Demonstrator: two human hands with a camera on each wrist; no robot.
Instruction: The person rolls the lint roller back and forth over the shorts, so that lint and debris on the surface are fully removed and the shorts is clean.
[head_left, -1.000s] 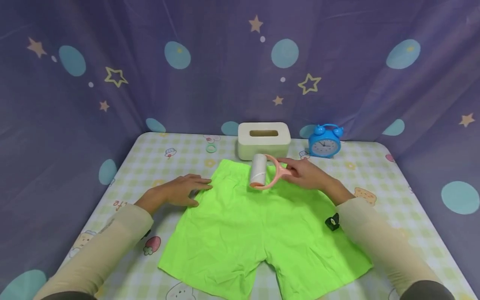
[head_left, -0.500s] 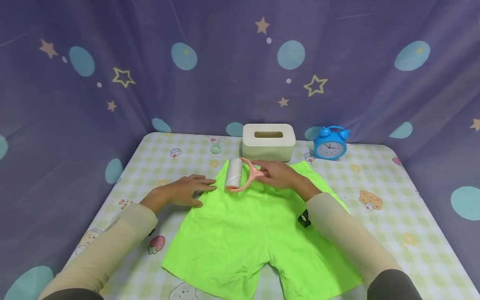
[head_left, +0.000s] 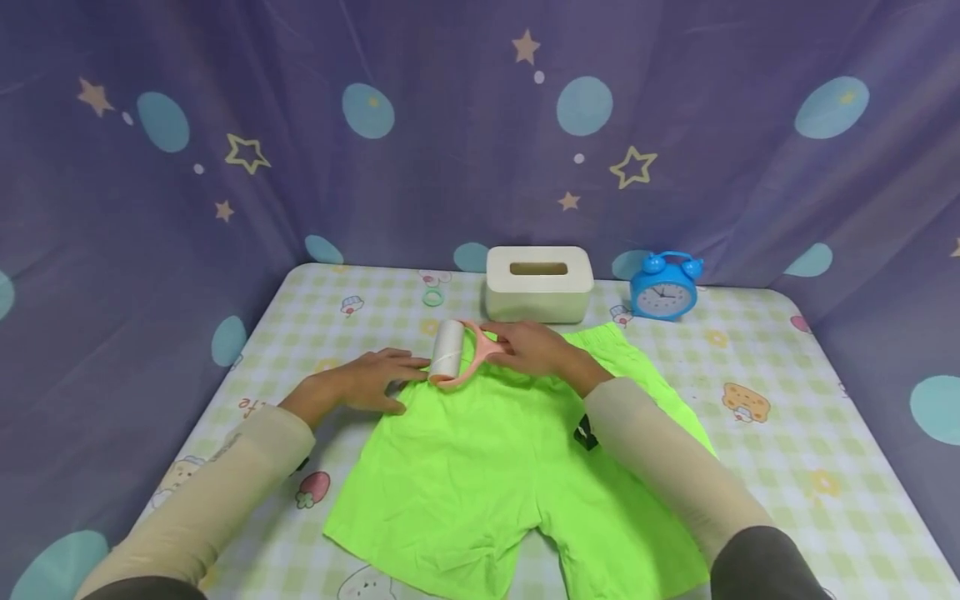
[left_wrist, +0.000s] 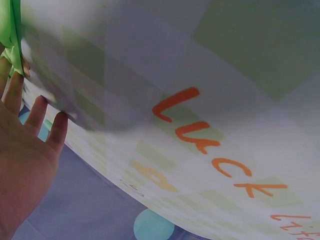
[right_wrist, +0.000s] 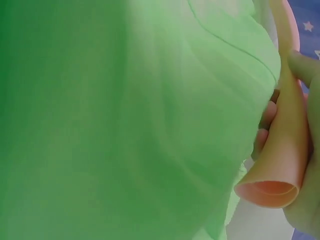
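Neon green shorts lie spread flat with the waistband at the far side. My right hand grips the pink handle of a lint roller, whose white roll is at the left end of the waistband. In the right wrist view the hollow handle end shows with fingers wrapped about it. My left hand rests at the left edge of the shorts, fingers extended, their tips right by the roll. The left wrist view shows that hand's loosely spread fingers at the green fabric.
Behind the waistband stands a pale green tissue box. To its right is a blue alarm clock, and to its left a small mint ring. A checked cloth covers the table, with patterned purple curtains around it.
My right hand has moved the lint roller left along the waistband, from near the middle to the left end, slowing lately. My left hand has stayed at the shorts' edge.
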